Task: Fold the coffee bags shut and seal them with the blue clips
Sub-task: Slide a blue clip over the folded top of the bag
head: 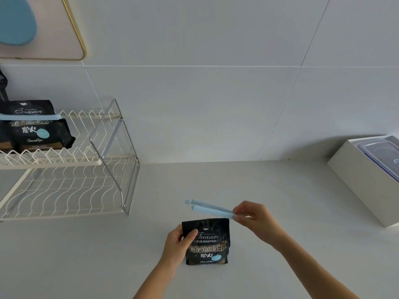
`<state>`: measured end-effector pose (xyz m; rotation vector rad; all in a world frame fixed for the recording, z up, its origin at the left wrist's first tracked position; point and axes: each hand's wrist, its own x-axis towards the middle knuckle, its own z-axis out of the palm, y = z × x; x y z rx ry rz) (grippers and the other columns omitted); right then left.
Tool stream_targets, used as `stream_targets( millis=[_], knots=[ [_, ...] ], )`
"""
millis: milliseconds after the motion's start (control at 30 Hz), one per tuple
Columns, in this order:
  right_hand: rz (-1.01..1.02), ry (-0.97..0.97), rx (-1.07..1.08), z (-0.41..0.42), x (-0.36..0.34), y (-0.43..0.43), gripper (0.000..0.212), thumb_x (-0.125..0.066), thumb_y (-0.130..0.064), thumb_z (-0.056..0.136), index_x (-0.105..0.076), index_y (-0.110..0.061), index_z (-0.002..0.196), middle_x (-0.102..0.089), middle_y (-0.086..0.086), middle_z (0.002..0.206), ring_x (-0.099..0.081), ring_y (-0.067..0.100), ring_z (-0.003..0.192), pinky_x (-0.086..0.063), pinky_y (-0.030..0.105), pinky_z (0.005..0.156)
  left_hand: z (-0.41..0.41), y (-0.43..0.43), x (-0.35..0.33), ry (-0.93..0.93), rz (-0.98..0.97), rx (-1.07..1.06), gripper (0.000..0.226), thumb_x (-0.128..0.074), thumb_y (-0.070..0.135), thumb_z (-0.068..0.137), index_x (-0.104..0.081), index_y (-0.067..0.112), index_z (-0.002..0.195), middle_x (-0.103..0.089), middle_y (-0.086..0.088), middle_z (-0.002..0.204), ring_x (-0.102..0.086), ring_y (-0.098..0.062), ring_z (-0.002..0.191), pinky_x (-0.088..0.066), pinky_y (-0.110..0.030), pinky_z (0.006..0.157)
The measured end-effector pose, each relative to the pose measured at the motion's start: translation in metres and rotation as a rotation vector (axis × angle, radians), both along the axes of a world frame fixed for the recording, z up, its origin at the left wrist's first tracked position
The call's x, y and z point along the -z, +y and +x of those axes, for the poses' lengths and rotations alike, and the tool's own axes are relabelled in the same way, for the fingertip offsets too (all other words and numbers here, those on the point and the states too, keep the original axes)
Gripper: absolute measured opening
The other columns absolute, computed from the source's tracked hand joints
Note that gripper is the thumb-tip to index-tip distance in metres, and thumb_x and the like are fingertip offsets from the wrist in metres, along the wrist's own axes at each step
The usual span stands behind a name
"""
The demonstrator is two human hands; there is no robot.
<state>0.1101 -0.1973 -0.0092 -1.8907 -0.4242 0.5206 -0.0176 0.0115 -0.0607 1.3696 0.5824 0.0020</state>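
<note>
A black coffee bag (208, 244) stands upright on the counter near me, its top folded flat. My left hand (178, 244) grips the bag's upper left edge, thumb on the front. My right hand (253, 216) pinches one end of a long blue clip (210, 207), which hovers just above and behind the bag's top, its two arms slightly parted at the far end. On the upper shelf of the white wire rack (71, 162) at the left lies another black coffee bag (41, 132) with a blue clip (30, 116) across its folded top.
A white open box (358, 180) holding a clear plastic lidded container (382, 156) sits at the right against the tiled wall. A framed picture (41, 29) hangs at the top left. A dark object (3, 85) shows at the left edge above the rack.
</note>
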Motion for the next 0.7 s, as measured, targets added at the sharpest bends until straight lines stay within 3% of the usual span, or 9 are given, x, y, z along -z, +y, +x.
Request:
stream_targets(
  millis=[133,333,433,567,700],
  knots=[
    [-0.024,-0.064,0.009,-0.005,-0.004,0.0,0.019,-0.072,-0.006,0.079,-0.068,-0.023,0.072,-0.07,-0.002,0.078,-0.065,0.008,0.071,-0.051,0.02,0.066,-0.001,-0.001,0.0,-0.003,-0.01,0.004,0.012,-0.064,0.015,0.086,-0.07,0.014,0.096,-0.075,-0.008,0.094,-0.072,-0.012,0.081,-0.053,-0.015,0.059],
    [-0.116,-0.212,-0.072,-0.017,-0.011,0.005,0.027,-0.073,-0.011,0.078,-0.066,-0.036,0.072,-0.072,-0.006,0.083,-0.066,0.008,0.08,-0.055,0.025,0.079,-0.003,-0.001,-0.002,-0.022,0.018,0.003,0.011,-0.063,0.017,0.087,-0.069,0.017,0.096,-0.074,-0.006,0.096,-0.07,-0.011,0.085,-0.053,-0.013,0.061],
    [-0.123,-0.26,-0.053,-0.019,-0.013,0.007,0.021,-0.074,-0.015,0.077,-0.062,-0.032,0.079,-0.071,-0.011,0.083,-0.066,0.009,0.082,-0.055,0.032,0.082,-0.002,-0.001,-0.003,-0.026,0.025,0.01,0.014,-0.063,0.017,0.086,-0.068,0.014,0.099,-0.074,-0.007,0.098,-0.069,-0.015,0.09,-0.054,-0.016,0.065],
    [-0.128,-0.258,-0.079,-0.027,-0.011,0.015,0.038,-0.074,-0.018,0.076,-0.046,-0.038,0.091,-0.072,-0.011,0.086,-0.067,0.005,0.086,-0.055,0.031,0.084,-0.004,-0.002,-0.006,-0.024,0.009,0.012,0.019,-0.064,0.023,0.086,-0.067,0.017,0.104,-0.074,0.0,0.099,-0.07,-0.01,0.09,-0.055,-0.014,0.061],
    [-0.107,-0.272,-0.057,-0.032,-0.005,0.023,0.039,-0.074,-0.015,0.077,-0.048,-0.039,0.095,-0.072,-0.009,0.086,-0.067,0.006,0.085,-0.056,0.033,0.085,-0.005,0.0,-0.004,-0.024,-0.011,-0.004,0.017,-0.065,0.022,0.085,-0.07,0.016,0.1,-0.076,-0.002,0.092,-0.071,-0.01,0.086,-0.054,-0.014,0.06]
  ],
)
